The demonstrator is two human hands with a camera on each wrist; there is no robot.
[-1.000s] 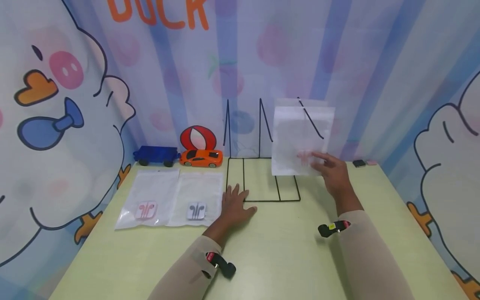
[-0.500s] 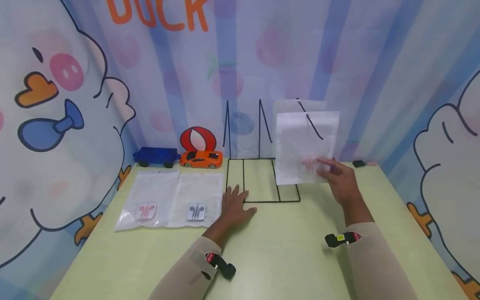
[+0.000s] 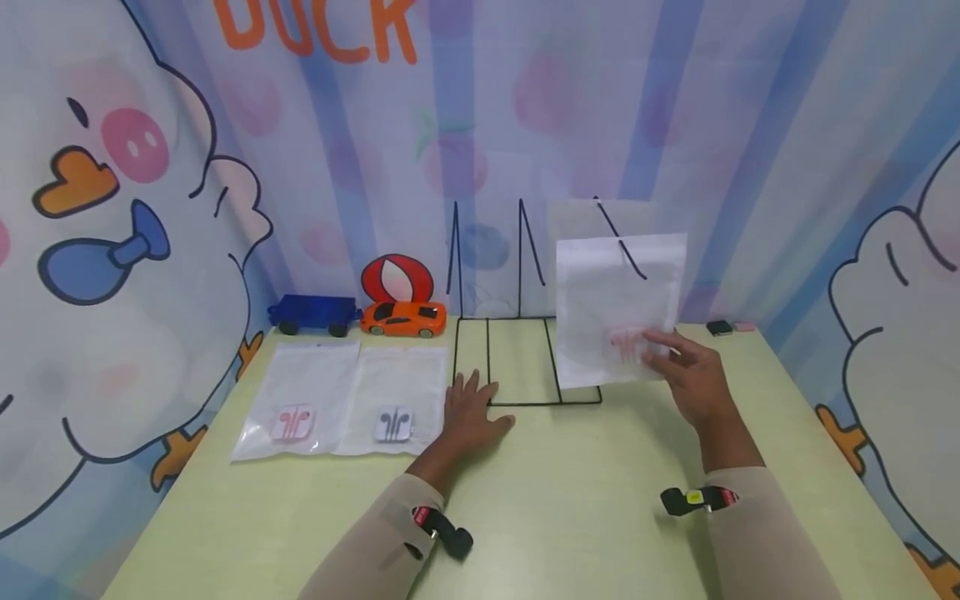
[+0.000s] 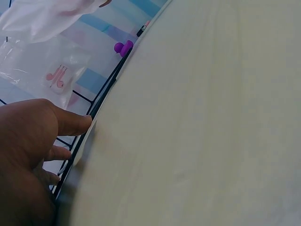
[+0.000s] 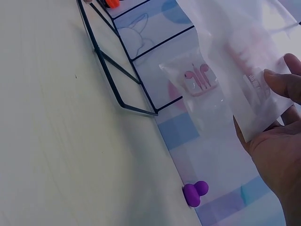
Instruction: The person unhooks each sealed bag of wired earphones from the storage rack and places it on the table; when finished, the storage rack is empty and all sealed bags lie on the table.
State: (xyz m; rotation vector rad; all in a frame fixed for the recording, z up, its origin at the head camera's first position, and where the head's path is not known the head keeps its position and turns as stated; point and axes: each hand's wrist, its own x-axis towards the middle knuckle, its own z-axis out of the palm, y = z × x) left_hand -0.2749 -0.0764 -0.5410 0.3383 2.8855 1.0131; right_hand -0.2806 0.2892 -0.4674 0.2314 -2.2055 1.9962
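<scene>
My right hand [image 3: 693, 379] pinches the lower right side of a white zip bag [image 3: 600, 275] holding pink earphones; thumb and fingers grip it in the right wrist view. The bag's top overlaps the right hook [image 3: 609, 218] of a black wire display rack [image 3: 540, 403]. Behind it on that hook hangs a second bag [image 5: 202, 113] with a pink earphone case. My left hand [image 3: 471, 417] rests with spread fingers at the rack's front left base bar. Left of it, two more bags lie flat: one with pink earphones [image 3: 292, 423], one with grey earphones [image 3: 393, 424].
Along the back left stand a blue toy trailer [image 3: 313, 315] and an orange toy car [image 3: 403, 319]. Small black [image 3: 718, 328] and pink pieces [image 3: 744, 327] lie at the back right. A purple knobbed object [image 5: 194, 193] sits at the table's back edge. A printed curtain surrounds the table.
My right hand has drawn the front bag down and right along the hook, toward me, widening its gap from the bag behind. My left hand has stayed in place.
</scene>
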